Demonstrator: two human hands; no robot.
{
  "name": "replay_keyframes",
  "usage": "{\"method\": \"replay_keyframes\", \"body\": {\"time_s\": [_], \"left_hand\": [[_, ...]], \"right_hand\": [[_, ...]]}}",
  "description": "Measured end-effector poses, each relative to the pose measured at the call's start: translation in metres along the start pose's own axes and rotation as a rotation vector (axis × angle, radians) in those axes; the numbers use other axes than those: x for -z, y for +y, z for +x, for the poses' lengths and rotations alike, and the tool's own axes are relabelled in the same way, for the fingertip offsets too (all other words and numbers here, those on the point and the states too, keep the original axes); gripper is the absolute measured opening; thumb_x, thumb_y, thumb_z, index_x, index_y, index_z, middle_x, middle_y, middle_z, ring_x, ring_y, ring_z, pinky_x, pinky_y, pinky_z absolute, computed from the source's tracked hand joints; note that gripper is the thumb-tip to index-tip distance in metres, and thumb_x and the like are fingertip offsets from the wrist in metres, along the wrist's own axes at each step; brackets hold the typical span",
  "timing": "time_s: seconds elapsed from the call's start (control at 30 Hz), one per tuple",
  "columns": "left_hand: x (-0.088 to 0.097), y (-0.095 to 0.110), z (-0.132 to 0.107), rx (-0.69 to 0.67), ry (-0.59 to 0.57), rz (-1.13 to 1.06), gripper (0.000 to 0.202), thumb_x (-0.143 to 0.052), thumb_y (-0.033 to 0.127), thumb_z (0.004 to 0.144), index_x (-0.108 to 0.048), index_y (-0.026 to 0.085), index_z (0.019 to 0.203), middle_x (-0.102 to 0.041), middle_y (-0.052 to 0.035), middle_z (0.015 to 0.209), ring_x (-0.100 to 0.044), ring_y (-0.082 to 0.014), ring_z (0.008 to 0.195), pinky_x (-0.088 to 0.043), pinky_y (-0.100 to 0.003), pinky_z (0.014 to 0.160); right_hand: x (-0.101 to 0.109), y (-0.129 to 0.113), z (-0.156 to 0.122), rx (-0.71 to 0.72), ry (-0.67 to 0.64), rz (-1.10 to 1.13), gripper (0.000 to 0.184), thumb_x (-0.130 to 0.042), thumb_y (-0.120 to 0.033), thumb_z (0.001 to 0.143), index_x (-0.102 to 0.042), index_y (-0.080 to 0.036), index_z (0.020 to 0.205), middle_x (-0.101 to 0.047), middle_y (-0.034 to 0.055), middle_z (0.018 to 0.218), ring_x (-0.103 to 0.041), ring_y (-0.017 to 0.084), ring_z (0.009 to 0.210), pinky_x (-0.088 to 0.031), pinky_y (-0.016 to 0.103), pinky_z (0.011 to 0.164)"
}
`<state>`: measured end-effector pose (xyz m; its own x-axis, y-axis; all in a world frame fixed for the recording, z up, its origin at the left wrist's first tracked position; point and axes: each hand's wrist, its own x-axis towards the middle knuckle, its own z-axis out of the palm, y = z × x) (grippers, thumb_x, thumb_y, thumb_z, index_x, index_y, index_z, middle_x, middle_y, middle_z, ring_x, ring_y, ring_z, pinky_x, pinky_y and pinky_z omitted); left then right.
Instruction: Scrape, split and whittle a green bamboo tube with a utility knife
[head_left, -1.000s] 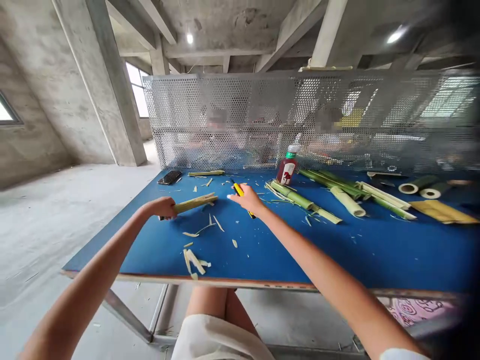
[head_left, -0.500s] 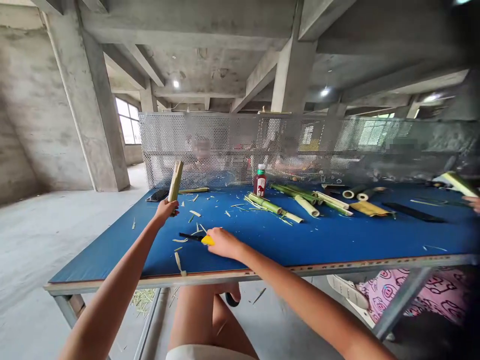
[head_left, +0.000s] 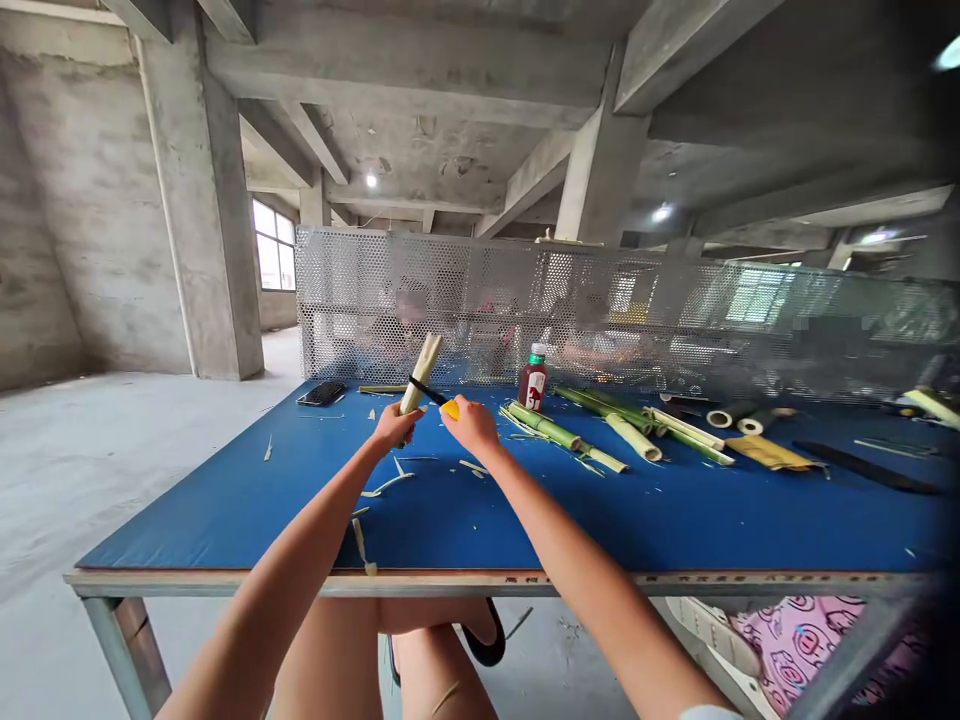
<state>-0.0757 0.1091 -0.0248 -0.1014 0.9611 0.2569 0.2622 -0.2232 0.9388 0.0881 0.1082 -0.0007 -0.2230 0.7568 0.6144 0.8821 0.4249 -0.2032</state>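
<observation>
My left hand [head_left: 396, 427] is closed around the lower end of a pale, peeled bamboo piece [head_left: 422, 372], which tilts up and to the right with a notched top. In my right hand [head_left: 471, 428] is a knife with a yellow handle [head_left: 450, 409]. Its dark blade [head_left: 426, 389] lies across the bamboo just above my left fingers. Thin bamboo shavings [head_left: 386, 485] lie on the blue tabletop [head_left: 262, 500] beneath my hands.
A dark phone [head_left: 322, 394] lies at the back left. Right of my hands stand a red bottle with a white cap [head_left: 533, 380] and several green bamboo lengths [head_left: 551, 425]. Farther right are a yellow cloth [head_left: 772, 453] and a long black strip [head_left: 862, 467]. A perforated metal screen [head_left: 480, 300] runs along the back.
My right hand has risen from near the tabletop, bringing the knife blade against the bamboo. My left hand has shifted right with the bamboo, and the view has turned slightly.
</observation>
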Motion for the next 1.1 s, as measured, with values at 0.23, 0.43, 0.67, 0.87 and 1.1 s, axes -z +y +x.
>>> {"method": "replay_keyframes", "body": {"time_s": [0.23, 0.43, 0.67, 0.87, 1.1], "left_hand": [[-0.008, 0.001, -0.005, -0.083, -0.083, 0.355, 0.017, -0.057, 0.026, 0.067, -0.046, 0.016, 0.075, -0.058, -0.0005, 0.057, -0.055, -0.0108, 0.046, -0.04, -0.021, 0.046], [-0.014, 0.018, -0.016, -0.235, 0.149, 0.808, 0.019, -0.05, 0.032, 0.071, -0.051, 0.015, 0.08, -0.061, -0.0124, 0.083, -0.059, -0.0225, 0.08, -0.041, -0.027, 0.061], [-0.025, 0.017, -0.027, -0.061, 0.13, 0.717, 0.014, -0.053, 0.025, 0.067, -0.052, 0.015, 0.077, -0.061, -0.0128, 0.082, -0.059, -0.0219, 0.078, -0.04, -0.026, 0.058], [-0.021, 0.019, -0.027, 0.096, 0.056, 0.168, 0.016, -0.051, 0.031, 0.072, -0.047, 0.016, 0.075, -0.052, -0.0023, 0.058, -0.053, -0.0132, 0.048, -0.039, -0.024, 0.045], [-0.011, 0.018, -0.022, 0.1, -0.048, -0.07, 0.02, -0.058, 0.019, 0.065, -0.041, 0.016, 0.076, -0.05, 0.0033, 0.054, -0.048, -0.0074, 0.04, -0.04, -0.021, 0.043]], "right_hand": [[-0.005, 0.002, -0.001, -0.133, -0.05, -0.169, 0.031, -0.046, -0.036, 0.079, -0.064, -0.011, 0.087, -0.066, 0.0155, 0.083, -0.062, 0.023, 0.077, -0.042, 0.026, 0.063], [-0.009, 0.008, -0.003, -0.207, -0.057, -0.153, 0.028, -0.049, -0.033, 0.077, -0.066, -0.012, 0.085, -0.066, 0.017, 0.084, -0.062, 0.024, 0.079, -0.043, 0.027, 0.064], [0.015, 0.031, 0.038, -0.346, -0.076, -0.161, 0.025, -0.047, -0.014, 0.078, -0.063, -0.005, 0.095, -0.063, 0.02, 0.091, -0.06, 0.024, 0.087, -0.04, 0.027, 0.069], [0.026, 0.041, 0.058, -0.421, 0.106, -0.118, 0.039, -0.044, -0.035, 0.082, -0.064, -0.002, 0.089, -0.063, 0.0226, 0.086, -0.06, 0.029, 0.083, -0.038, 0.029, 0.06], [0.001, -0.003, 0.017, 0.075, 0.017, -0.189, 0.06, -0.023, -0.058, 0.084, -0.062, -0.013, 0.081, -0.065, 0.0132, 0.075, -0.061, 0.022, 0.071, -0.034, 0.025, 0.056]]}}
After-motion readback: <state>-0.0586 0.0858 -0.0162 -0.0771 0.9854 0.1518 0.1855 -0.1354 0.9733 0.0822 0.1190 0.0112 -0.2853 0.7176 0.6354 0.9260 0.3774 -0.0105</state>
